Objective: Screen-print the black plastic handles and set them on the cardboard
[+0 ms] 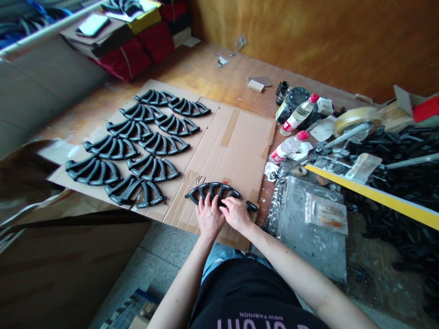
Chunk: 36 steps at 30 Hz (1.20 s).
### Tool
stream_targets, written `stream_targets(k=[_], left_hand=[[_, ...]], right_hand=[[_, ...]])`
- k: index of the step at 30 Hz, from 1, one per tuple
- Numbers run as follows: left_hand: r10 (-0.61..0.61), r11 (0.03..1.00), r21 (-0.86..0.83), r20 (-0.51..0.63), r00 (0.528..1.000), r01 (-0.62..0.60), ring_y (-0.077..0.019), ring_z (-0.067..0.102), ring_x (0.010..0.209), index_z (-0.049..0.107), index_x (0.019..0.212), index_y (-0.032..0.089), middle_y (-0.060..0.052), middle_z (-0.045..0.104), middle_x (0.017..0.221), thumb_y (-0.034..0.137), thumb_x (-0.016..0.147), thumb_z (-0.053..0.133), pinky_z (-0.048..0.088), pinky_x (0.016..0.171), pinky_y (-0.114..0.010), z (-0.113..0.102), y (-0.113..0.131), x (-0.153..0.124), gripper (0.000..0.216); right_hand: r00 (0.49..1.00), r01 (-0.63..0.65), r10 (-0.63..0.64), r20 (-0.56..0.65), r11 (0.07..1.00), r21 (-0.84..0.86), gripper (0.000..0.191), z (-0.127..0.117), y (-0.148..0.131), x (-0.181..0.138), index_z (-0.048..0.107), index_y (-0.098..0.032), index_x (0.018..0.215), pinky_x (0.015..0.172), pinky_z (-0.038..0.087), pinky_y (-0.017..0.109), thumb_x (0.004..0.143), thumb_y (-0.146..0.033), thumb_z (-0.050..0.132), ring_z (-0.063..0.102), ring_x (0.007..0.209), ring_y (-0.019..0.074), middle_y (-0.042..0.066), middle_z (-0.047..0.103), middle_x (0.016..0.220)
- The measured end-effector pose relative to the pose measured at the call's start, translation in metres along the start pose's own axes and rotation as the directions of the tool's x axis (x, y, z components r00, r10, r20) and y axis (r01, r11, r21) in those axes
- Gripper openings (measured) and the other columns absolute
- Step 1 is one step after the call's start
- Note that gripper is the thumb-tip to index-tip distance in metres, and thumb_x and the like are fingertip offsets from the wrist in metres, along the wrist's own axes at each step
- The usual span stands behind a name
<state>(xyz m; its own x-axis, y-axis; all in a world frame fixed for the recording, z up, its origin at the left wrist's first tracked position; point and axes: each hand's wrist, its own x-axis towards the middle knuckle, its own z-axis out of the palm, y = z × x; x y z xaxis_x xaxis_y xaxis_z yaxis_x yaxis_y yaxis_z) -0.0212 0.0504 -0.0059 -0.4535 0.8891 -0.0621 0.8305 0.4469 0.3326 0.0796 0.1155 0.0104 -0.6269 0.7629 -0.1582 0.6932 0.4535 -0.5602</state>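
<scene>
A black, fan-shaped ribbed piece (pixel 215 185) with a curved outer rim lies on a flattened cardboard sheet (pixel 245 132) right before me. On its near side, my left hand (pixel 209 217) bends its fingers over the ribs and holds it. Close beside it, my right hand (pixel 236 214) is closed at the fingertips on the same piece. The fingers cover its lower edge, so the exact grip there is hidden. Just past my right hand lies a short black tubular piece (pixel 252 206), apart from the fan.
Several similar black fans (pixel 92 171) lie in two rows on the cardboard's left half. To the right stand bottles with red caps (pixel 286 147), a tape roll (pixel 356 118), a grey board (pixel 308 228) and a yellow-edged bar (pixel 373 194) beside heaped black parts (pixel 404 228).
</scene>
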Motion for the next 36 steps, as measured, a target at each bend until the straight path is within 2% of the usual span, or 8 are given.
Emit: stream_targets(k=[8, 11, 14, 18, 20, 23, 30, 36], left_hand=[[-0.073, 0.995, 0.071, 0.064, 0.995, 0.069, -0.0436, 0.027, 0.139, 0.058, 0.127, 0.017, -0.016, 0.043, 0.148, 0.032, 0.085, 0.050, 0.022, 0.109, -0.064, 0.004, 0.010, 0.009, 0.045], [-0.027, 0.998, 0.057, 0.043, 0.999, 0.024, -0.0431, 0.029, 0.138, 0.061, 0.121, 0.016, -0.017, 0.046, 0.145, 0.046, 0.082, 0.055, 0.020, 0.112, -0.062, 0.005, 0.005, 0.010, 0.049], [0.057, 0.997, 0.058, 0.014, 0.998, -0.058, -0.0403, 0.033, 0.137, 0.063, 0.116, 0.020, -0.015, 0.052, 0.140, 0.050, 0.079, 0.060, 0.020, 0.114, -0.059, 0.003, -0.005, 0.014, 0.048], [0.126, 0.991, 0.058, -0.051, 0.991, -0.123, -0.0389, 0.037, 0.135, 0.064, 0.113, 0.021, -0.013, 0.055, 0.137, 0.050, 0.077, 0.062, 0.028, 0.112, -0.056, -0.002, -0.013, 0.044, 0.047], [0.160, 0.986, 0.050, -0.088, 0.983, -0.156, -0.0393, 0.039, 0.133, 0.064, 0.114, 0.021, -0.014, 0.055, 0.136, 0.051, 0.076, 0.064, 0.030, 0.110, -0.056, -0.006, -0.009, 0.077, 0.048], [0.218, 0.976, 0.032, -0.118, 0.969, -0.216, -0.0391, 0.042, 0.131, 0.063, 0.115, 0.021, -0.014, 0.056, 0.135, 0.051, 0.074, 0.066, 0.031, 0.109, -0.055, -0.011, 0.009, 0.146, 0.051], [0.345, 0.938, 0.018, -0.029, 0.938, -0.345, -0.0364, 0.043, 0.127, 0.063, 0.115, 0.021, -0.012, 0.055, 0.136, 0.052, 0.073, 0.066, 0.029, 0.109, -0.052, -0.006, 0.067, 0.328, 0.053], [0.347, 0.937, 0.036, -0.006, 0.938, -0.347, -0.0358, 0.044, 0.124, 0.064, 0.114, 0.021, -0.013, 0.060, 0.127, 0.052, 0.072, 0.066, 0.028, 0.107, -0.052, 0.004, 0.090, 0.430, 0.053]], right_hand=[[0.992, -0.009, 0.007, 0.129, 1.000, 0.014, 0.028, -0.026, -0.002, -0.006, 0.065, -0.022, 0.119, 0.094, 0.047, 0.028, 0.095, -0.026, 0.050, 0.063, 0.105, 0.0165, 0.005, 0.066, 0.120], [0.998, -0.055, 0.054, 0.033, 0.998, 0.033, 0.026, -0.046, 0.015, 0.005, 0.066, -0.023, 0.114, 0.093, 0.047, 0.027, 0.097, -0.027, 0.047, 0.064, 0.103, 0.0160, 0.003, 0.068, 0.115], [0.984, -0.134, 0.138, -0.109, 0.990, 0.040, 0.027, -0.060, 0.048, 0.031, 0.067, -0.021, 0.112, 0.093, 0.047, 0.028, 0.096, -0.021, 0.046, 0.063, 0.104, 0.0160, 0.005, 0.068, 0.114], [0.974, -0.125, 0.116, -0.196, 0.992, -0.035, 0.029, -0.057, 0.088, 0.067, 0.067, -0.017, 0.113, 0.099, 0.045, 0.036, 0.091, -0.012, 0.048, 0.059, 0.110, 0.0195, 0.009, 0.068, 0.116], [0.976, -0.054, 0.033, -0.215, 0.994, -0.091, 0.031, -0.048, 0.099, 0.079, 0.067, -0.018, 0.116, 0.102, 0.043, 0.041, 0.090, -0.010, 0.050, 0.053, 0.118, 0.0219, 0.010, 0.065, 0.122], [0.964, 0.011, -0.046, -0.260, 0.991, -0.136, 0.032, -0.036, 0.105, 0.089, 0.065, -0.022, 0.118, 0.103, 0.042, 0.044, 0.091, -0.014, 0.051, 0.049, 0.121, 0.0232, 0.008, 0.062, 0.126], [0.952, 0.014, -0.060, -0.301, 0.988, -0.153, 0.021, -0.028, 0.105, 0.107, 0.065, -0.024, 0.109, 0.097, 0.045, 0.043, 0.092, -0.023, 0.052, 0.053, 0.111, 0.0240, 0.009, 0.060, 0.116], [0.942, 0.008, -0.071, -0.328, 0.982, -0.190, 0.020, -0.023, 0.108, 0.112, 0.061, -0.028, 0.108, 0.097, 0.045, 0.044, 0.091, -0.022, 0.052, 0.054, 0.111, 0.0246, 0.007, 0.060, 0.116]])
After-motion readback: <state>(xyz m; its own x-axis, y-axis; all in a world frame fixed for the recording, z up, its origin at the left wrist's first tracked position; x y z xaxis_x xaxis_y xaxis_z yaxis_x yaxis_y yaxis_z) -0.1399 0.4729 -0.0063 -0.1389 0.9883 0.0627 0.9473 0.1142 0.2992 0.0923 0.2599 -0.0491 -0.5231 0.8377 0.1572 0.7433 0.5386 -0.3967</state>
